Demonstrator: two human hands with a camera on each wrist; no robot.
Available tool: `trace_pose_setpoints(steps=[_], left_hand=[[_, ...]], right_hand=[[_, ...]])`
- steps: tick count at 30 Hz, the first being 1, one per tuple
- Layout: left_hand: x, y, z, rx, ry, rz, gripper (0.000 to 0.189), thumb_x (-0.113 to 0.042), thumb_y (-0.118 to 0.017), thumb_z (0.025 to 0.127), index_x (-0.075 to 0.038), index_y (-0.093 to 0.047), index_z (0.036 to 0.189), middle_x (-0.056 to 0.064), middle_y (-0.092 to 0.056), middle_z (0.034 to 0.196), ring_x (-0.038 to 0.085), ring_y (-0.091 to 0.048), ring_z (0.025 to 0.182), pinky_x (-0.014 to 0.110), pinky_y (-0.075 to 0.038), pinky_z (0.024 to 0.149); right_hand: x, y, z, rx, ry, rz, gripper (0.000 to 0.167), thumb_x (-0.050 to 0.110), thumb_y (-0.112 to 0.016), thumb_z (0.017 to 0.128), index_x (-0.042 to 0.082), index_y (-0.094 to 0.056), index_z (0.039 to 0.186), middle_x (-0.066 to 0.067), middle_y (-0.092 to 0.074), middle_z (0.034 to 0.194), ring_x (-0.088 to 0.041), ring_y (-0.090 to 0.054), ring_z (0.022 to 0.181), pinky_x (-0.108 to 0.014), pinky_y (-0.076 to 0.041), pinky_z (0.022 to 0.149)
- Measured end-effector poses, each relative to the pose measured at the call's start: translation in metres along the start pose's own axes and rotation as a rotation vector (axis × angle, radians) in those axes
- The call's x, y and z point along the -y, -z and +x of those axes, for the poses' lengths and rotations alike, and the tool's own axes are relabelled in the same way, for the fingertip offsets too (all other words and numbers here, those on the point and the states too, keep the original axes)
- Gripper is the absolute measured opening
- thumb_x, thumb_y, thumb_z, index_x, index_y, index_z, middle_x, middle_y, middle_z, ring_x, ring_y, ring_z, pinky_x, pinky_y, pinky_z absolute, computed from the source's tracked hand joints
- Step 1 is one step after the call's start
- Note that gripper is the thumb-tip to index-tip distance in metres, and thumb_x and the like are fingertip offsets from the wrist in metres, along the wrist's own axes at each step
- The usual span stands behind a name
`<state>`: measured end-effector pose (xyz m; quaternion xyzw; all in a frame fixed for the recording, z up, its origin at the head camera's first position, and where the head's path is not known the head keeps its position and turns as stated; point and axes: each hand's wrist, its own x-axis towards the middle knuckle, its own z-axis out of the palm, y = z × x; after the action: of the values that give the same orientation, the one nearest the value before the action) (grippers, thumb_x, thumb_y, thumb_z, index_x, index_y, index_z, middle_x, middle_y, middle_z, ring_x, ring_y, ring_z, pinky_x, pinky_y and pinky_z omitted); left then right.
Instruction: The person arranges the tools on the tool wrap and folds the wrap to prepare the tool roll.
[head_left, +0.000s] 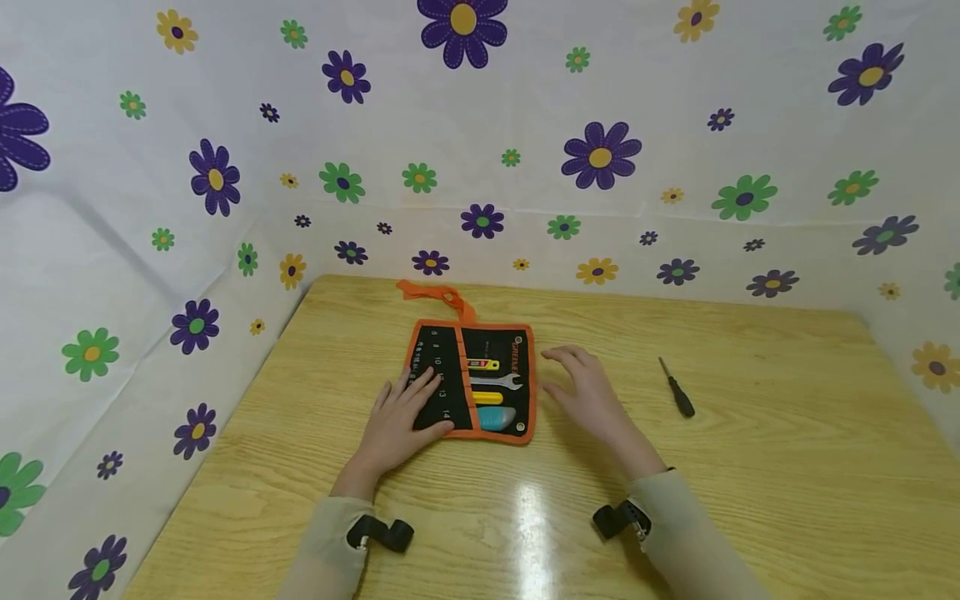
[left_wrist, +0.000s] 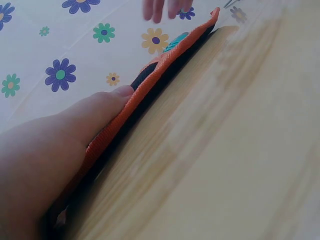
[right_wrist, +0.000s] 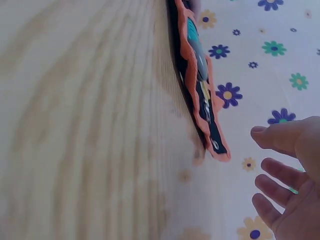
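A black tool roll [head_left: 495, 337] with orange edging lies unfolded on the table. Out of its pockets show an open-end wrench [head_left: 504, 382], a teal-and-grey handled tool [head_left: 497, 417], a yellow handle [head_left: 487, 398] and a yellow tool with a red label [head_left: 483, 364]. My left hand [head_left: 401, 421] rests on the numbered pocket side, fingers spread; in the left wrist view its thumb [left_wrist: 107, 107] lies along the orange edge. Just off the roll's right edge hovers my right hand [head_left: 588, 396], fingers loosely bent and holding nothing, as the right wrist view also shows.
To the right on the wooden table [head_left: 780, 467] lies a black-handled screwdriver [head_left: 678, 392]. An orange tie strap [head_left: 438, 293] trails from the roll's far edge. A flower-printed white cloth [head_left: 525, 100] hangs behind the table and along its left side.
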<state>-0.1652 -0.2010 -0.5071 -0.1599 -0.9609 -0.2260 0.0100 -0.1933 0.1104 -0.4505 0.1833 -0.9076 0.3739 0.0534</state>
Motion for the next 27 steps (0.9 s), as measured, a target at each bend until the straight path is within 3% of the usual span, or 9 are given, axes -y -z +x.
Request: trace_pose_setpoints(steps=[6,11,16,27], left_hand=[[0.000,-0.001,-0.001,-0.014,-0.012,-0.007,0.082,-0.067,-0.051,0.086,-0.024,-0.031,0.152,-0.005,-0.022,0.157,0.028,-0.007,0.145,0.051,-0.002,0.115],[0.000,-0.001,-0.001,-0.039,-0.035,-0.015,0.080,-0.064,-0.055,0.086,-0.021,-0.033,0.151,-0.001,-0.025,0.156,0.031,-0.010,0.144,0.055,-0.004,0.114],[0.000,-0.001,-0.001,-0.023,-0.019,-0.008,0.081,-0.066,-0.053,0.086,-0.024,-0.031,0.151,-0.004,-0.022,0.157,0.028,-0.007,0.145,0.052,-0.002,0.114],[0.000,-0.001,-0.001,-0.018,-0.013,-0.014,0.081,-0.067,-0.051,0.086,-0.024,-0.030,0.152,-0.005,-0.021,0.157,0.027,-0.006,0.145,0.051,-0.001,0.115]], right_hand=[[-0.012,0.020,-0.020,-0.027,-0.040,0.013,0.045,0.007,-0.069,0.088,0.001,-0.055,0.130,-0.022,-0.047,0.133,-0.043,-0.038,0.123,-0.060,-0.033,0.099],[-0.021,0.036,-0.033,-0.067,-0.019,-0.034,0.046,0.004,-0.070,0.086,-0.003,-0.054,0.129,-0.027,-0.047,0.130,-0.048,-0.038,0.121,-0.064,-0.030,0.097],[-0.028,0.053,-0.042,-0.123,-0.022,-0.088,0.048,0.003,-0.071,0.084,-0.005,-0.054,0.128,-0.029,-0.047,0.127,-0.050,-0.038,0.118,-0.066,-0.028,0.096],[-0.064,0.092,-0.063,-0.140,-0.208,-0.129,0.045,0.006,-0.065,0.090,-0.009,-0.050,0.130,-0.036,-0.042,0.128,-0.056,-0.037,0.116,-0.069,-0.035,0.089]])
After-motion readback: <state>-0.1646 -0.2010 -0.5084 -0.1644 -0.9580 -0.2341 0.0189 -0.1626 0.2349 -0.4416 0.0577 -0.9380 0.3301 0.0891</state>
